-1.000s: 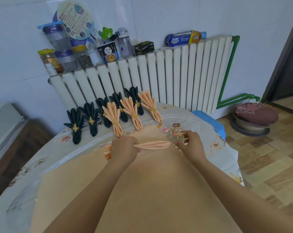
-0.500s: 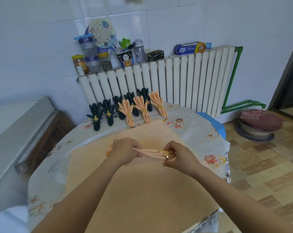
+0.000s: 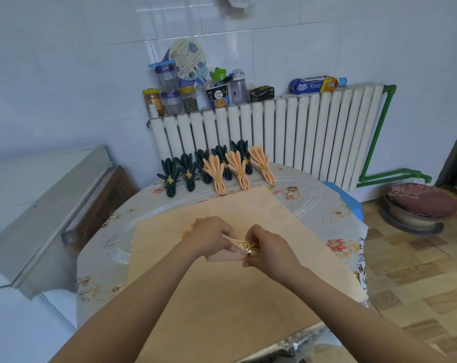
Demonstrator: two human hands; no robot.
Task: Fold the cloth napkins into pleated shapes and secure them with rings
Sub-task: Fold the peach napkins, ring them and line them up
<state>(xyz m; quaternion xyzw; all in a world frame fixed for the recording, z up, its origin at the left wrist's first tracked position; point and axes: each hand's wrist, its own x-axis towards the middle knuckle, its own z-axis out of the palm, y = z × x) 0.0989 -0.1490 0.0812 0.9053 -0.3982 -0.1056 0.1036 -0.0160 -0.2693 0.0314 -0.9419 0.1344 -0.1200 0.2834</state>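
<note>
My left hand [image 3: 213, 238] grips a pleated peach napkin [image 3: 227, 255] at the middle of the table. My right hand [image 3: 269, 251] pinches a gold leaf-patterned ring [image 3: 248, 246] that sits around the napkin's end. Most of the napkin is hidden by my hands; a bit of its fanned end [image 3: 189, 230] shows left of my left hand. Both hands are above a flat peach cloth [image 3: 222, 297] spread over the table. A spare gold ring [image 3: 293, 192] lies on the table at the far right.
Several finished dark napkins [image 3: 171, 179] and three peach napkins [image 3: 216, 174], each ringed, lie in a row at the table's far edge. A white radiator [image 3: 300, 137] with jars and bottles on top stands behind. A stool [image 3: 421, 208] is on the floor right.
My right hand picked up a gold ring from the far right of the table and brought it to the napkin's end. My hands came closer together, and the view pulled back.
</note>
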